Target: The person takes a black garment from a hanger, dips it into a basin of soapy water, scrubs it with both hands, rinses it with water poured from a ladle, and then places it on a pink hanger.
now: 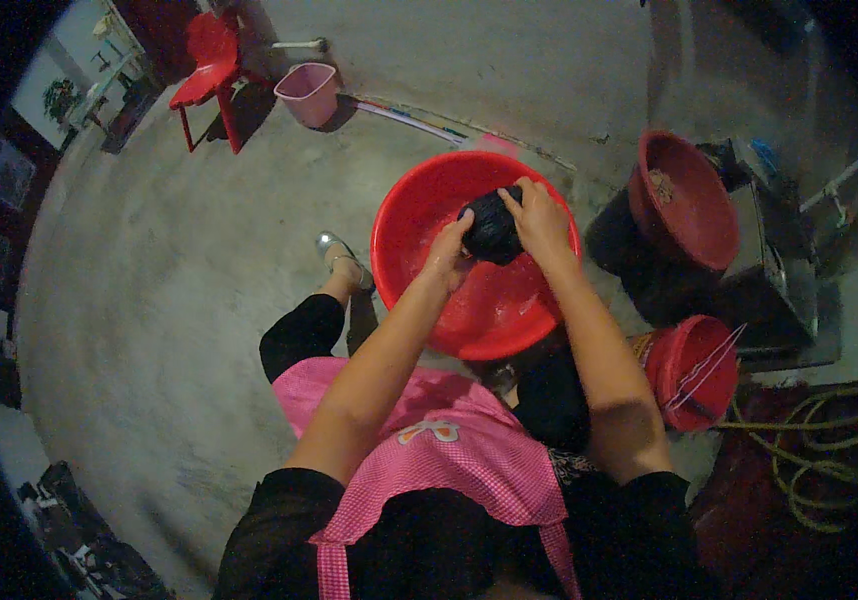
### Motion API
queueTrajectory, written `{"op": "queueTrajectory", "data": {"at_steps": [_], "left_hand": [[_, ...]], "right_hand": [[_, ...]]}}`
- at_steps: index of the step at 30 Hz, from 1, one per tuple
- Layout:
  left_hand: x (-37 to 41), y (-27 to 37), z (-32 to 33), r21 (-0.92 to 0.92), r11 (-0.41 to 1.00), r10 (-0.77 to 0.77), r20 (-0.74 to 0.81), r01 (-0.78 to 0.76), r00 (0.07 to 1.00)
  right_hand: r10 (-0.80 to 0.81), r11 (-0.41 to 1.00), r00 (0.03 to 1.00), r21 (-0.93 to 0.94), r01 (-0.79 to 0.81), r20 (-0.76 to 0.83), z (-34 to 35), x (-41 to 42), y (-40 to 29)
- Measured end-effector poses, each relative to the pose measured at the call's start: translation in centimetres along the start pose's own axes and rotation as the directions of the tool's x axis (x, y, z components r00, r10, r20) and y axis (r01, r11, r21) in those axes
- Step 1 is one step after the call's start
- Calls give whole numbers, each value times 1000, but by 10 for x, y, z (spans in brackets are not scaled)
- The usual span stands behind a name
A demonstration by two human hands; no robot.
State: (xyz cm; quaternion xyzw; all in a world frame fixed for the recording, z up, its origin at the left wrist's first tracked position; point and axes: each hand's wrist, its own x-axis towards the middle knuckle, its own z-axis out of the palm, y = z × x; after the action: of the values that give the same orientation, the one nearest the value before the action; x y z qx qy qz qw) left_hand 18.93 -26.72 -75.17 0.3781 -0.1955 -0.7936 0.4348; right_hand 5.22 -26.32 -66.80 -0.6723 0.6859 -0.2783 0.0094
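Observation:
A bunched black wet-looking cloth (494, 229) is squeezed between my two hands over a large red plastic basin (474, 330). My left hand (450, 249) presses its left side, thumb on top. From the right and above, my right hand (537, 217) grips it with bent fingers. The basin's inner wall and bottom look wet and shiny; how much water it holds, I cannot tell. Its near rim lies between my knees, just beyond the pink checked apron (429, 450) on my lap.
To the right stand a tilted dull-red basin (691, 202), a red bucket (688, 375) with a thin handle, and a coiled yellowish hose (796, 450). A pink bin (309, 97) and a red plastic chair (211, 71) are at the upper left. Sticks lie along the wall.

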Motion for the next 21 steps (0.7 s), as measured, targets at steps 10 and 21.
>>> {"op": "queueTrajectory", "data": {"at_steps": [10,21], "left_hand": [[2,-6,-30,-270,954,-107,113,134,988],[3,-25,-27,-415,878,-282,-45,239,958]], "right_hand": [[-159,927,981,325,187,-111,-59,53,-36],[-98,775,978,631,-42,185,-103,50,-77]]}}
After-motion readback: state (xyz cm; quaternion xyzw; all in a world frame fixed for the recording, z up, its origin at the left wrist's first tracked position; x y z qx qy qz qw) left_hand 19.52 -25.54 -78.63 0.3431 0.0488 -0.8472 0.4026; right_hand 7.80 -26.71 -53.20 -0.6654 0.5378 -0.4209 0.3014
